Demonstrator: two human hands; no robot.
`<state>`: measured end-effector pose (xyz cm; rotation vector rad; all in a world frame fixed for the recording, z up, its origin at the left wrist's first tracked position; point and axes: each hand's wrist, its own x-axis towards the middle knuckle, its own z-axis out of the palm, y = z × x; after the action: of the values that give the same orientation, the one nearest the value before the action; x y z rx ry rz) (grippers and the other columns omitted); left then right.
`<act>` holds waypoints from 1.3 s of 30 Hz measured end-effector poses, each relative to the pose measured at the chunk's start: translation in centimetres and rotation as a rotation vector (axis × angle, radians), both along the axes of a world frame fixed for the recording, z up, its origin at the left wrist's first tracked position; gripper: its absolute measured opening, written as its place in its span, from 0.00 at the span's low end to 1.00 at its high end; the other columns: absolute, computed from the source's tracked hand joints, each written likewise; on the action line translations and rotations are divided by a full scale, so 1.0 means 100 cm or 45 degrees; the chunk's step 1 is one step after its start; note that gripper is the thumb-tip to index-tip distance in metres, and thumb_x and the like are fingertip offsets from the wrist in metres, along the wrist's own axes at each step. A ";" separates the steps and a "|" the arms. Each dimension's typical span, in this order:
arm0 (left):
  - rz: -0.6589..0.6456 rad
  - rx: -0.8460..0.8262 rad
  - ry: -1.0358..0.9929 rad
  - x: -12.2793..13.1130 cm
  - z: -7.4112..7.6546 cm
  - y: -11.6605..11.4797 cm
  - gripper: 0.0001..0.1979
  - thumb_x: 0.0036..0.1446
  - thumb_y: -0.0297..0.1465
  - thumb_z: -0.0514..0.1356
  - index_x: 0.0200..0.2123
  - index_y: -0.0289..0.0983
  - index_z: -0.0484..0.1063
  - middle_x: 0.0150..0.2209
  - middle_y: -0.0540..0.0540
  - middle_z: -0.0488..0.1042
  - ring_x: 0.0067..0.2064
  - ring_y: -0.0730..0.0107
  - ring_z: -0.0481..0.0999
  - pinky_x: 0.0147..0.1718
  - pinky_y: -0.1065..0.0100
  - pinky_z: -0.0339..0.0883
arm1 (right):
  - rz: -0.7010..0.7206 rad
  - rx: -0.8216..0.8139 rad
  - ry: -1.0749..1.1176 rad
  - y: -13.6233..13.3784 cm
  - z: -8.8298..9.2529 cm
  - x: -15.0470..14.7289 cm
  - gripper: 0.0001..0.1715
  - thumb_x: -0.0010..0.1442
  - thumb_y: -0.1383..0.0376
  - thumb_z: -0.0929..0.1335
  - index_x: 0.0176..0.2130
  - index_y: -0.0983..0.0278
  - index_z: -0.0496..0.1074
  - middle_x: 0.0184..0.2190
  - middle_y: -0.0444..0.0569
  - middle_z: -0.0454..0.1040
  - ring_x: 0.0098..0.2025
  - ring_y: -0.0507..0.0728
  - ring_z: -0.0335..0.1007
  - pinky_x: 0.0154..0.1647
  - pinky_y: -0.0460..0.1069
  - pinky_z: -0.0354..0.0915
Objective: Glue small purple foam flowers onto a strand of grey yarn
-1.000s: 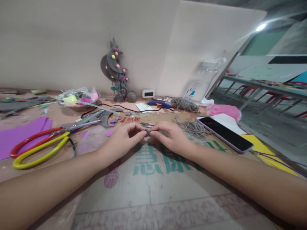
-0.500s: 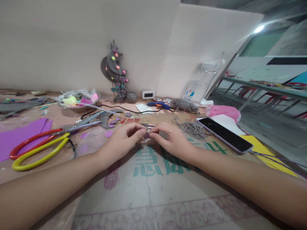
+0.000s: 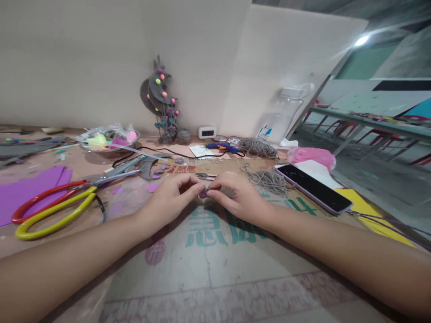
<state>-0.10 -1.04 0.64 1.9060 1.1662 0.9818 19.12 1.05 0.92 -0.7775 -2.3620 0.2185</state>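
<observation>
While our left hand [image 3: 173,197] and right hand [image 3: 235,197] meet fingertip to fingertip, pinched on a purple bit [image 3: 203,194] just above the counter [image 3: 215,269], we judge it light, soft, best held by its edges.

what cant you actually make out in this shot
- Small purple piece, head view: pinched between the fingertips of the left hand and right hand, which cover most of it; its shape is unclear.
- Small clock by the wall: digits too small to read.
- Purple sheet: cut off by the left edge.
- Phone: screen dark, nothing shown.
</observation>
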 end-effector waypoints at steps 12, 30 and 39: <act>-0.001 -0.006 -0.072 -0.003 -0.004 0.004 0.18 0.61 0.40 0.49 0.36 0.36 0.74 0.27 0.49 0.73 0.30 0.70 0.71 0.28 0.72 0.62 | -0.016 0.080 0.013 0.001 -0.002 0.002 0.08 0.61 0.62 0.64 0.35 0.63 0.71 0.30 0.47 0.73 0.35 0.54 0.66 0.39 0.50 0.59; 0.090 -0.046 -0.105 -0.001 -0.005 0.003 0.11 0.57 0.38 0.55 0.33 0.37 0.70 0.29 0.49 0.74 0.31 0.69 0.74 0.32 0.68 0.66 | -0.246 -0.067 0.267 0.013 0.003 0.007 0.09 0.63 0.64 0.61 0.37 0.64 0.70 0.32 0.47 0.73 0.35 0.53 0.68 0.38 0.48 0.63; 0.111 -0.045 -0.077 -0.002 -0.005 0.005 0.11 0.56 0.38 0.56 0.33 0.36 0.71 0.29 0.49 0.73 0.31 0.70 0.72 0.31 0.70 0.63 | -0.220 0.052 -0.279 0.040 -0.012 0.016 0.16 0.58 0.60 0.66 0.44 0.65 0.73 0.38 0.54 0.71 0.43 0.58 0.65 0.45 0.53 0.62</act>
<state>-0.25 -0.51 0.18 1.7984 1.2319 1.0514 20.73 5.01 -0.31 -1.0250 -2.4757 0.0124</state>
